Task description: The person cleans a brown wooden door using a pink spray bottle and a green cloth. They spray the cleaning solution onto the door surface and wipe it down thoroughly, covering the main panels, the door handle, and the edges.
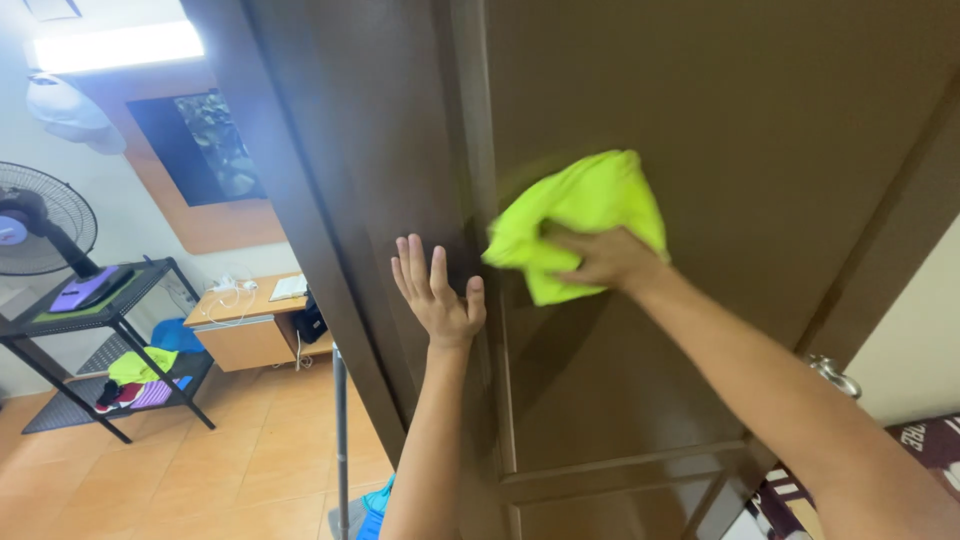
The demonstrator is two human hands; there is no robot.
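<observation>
Dark brown door (760, 150), filling the centre and right of the frame: right hand (603, 258) presses a bunched yellow-green cloth (590, 205) flat against its panel at centre frame, fingers closed over the fabric. Left hand (437, 295), just left of the cloth, lies open with fingers spread against the door's edge, holding nothing. Lower left of the frame: black shelf rack (100, 310) with folded cloths, standing fan (40, 225), low wooden bench (245, 320), orange tiled floor (230, 470).

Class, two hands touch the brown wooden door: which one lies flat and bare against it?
The left hand, fingers spread on the brown wooden door; the right hand presses a crumpled lime-green cloth instead.
</observation>
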